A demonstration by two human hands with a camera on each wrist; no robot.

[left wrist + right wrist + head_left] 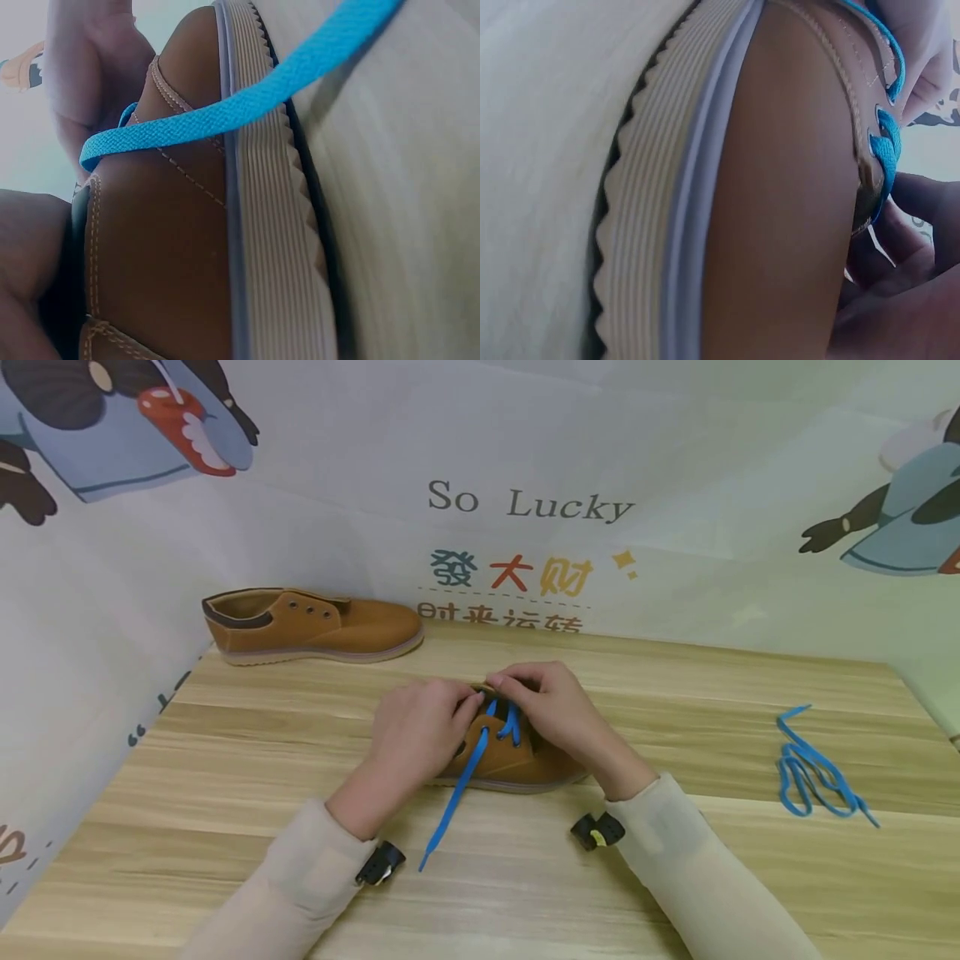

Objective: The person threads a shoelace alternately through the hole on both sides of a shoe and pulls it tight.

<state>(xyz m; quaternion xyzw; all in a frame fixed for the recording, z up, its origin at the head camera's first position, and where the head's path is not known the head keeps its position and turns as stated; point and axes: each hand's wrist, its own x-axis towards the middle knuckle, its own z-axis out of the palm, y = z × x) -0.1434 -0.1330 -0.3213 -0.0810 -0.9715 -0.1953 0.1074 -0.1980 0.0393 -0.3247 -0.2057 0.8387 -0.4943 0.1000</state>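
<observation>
two hands (414, 727) (561, 712) hold laced shoe (510, 766)

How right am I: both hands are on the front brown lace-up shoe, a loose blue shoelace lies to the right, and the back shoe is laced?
One slip: the back shoe isn't laced; the head view shows its eyelets bare. Left hand and right hand are on the front brown lace-up shoe, and the loose blue shoelace lies to the right.

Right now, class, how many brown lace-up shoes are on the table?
2: the unlaced shoe at the back left, and the partly laced shoe near the middle, partly covered.
</observation>
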